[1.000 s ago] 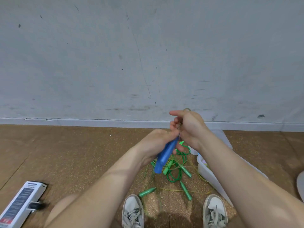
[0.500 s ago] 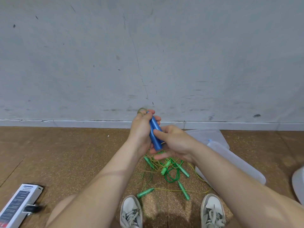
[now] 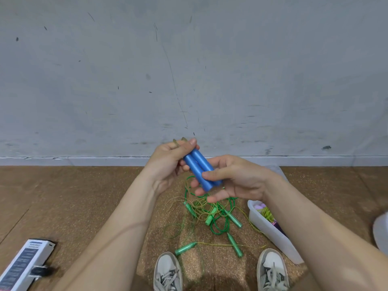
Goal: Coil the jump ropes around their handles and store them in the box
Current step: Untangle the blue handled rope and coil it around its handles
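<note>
Two blue jump-rope handles [image 3: 198, 167] lie side by side, held up in front of the wall. My left hand [image 3: 168, 164] grips their upper ends, with a bit of olive rope showing above its fingers. My right hand [image 3: 233, 178] cups their lower ends, thumb pressed on top. Below on the floor lies a tangle of green and yellowish ropes [image 3: 212, 215] with several green handles [image 3: 185, 248]. A translucent white box [image 3: 270, 229] stands to the right, partly behind my right forearm, with coloured ropes inside.
A grey wall with a white baseboard [image 3: 84, 160] closes off the far side. A white and dark carton [image 3: 25, 263] lies at the bottom left. My two grey sneakers [image 3: 167, 271] are at the bottom, close to the ropes. A white object [image 3: 381, 232] pokes in at the right edge.
The blue handles have swung from pointing down to nearly upright, and both now show side by side. My right hand has dropped from above them to under their lower ends.
</note>
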Action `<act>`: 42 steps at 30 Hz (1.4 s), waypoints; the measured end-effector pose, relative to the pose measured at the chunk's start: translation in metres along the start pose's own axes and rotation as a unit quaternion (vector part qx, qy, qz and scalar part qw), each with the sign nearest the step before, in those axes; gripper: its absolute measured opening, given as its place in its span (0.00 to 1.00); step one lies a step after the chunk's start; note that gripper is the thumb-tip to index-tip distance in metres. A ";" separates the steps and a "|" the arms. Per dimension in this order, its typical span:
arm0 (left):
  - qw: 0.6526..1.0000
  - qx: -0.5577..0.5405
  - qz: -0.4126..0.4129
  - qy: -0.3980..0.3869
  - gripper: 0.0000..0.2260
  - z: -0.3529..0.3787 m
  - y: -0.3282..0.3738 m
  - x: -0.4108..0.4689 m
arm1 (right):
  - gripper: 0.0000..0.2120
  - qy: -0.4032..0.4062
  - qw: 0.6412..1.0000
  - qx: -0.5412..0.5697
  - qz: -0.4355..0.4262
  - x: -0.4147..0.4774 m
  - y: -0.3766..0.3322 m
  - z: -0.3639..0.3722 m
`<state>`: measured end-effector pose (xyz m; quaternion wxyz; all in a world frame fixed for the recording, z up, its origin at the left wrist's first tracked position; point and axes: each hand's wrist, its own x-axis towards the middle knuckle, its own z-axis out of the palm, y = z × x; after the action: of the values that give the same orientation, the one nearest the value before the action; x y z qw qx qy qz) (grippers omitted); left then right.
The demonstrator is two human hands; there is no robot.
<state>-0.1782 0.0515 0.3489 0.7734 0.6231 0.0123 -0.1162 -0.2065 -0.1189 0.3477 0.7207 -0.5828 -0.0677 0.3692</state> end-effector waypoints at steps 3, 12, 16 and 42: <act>0.999 0.018 0.003 -0.040 0.10 0.001 0.000 -0.002 | 0.12 -0.018 0.999 0.032 0.007 0.002 0.005 0.008; 0.989 0.139 0.034 -0.032 0.05 -0.001 -0.002 0.001 | 0.01 0.053 0.995 -0.080 0.018 0.011 0.018 0.014; 0.984 0.164 -0.005 -0.074 0.06 -0.004 -0.002 0.001 | 0.06 0.116 0.975 -0.191 0.001 0.011 0.018 0.017; 0.962 0.151 0.200 0.109 0.18 0.012 0.012 0.003 | 0.07 -0.137 0.976 0.167 -0.034 0.001 0.000 0.013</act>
<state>-0.1743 0.0421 0.3625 0.6721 0.7311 -0.0460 0.1083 -0.2123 -0.1081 0.3509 0.8042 -0.3953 -0.1227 0.4266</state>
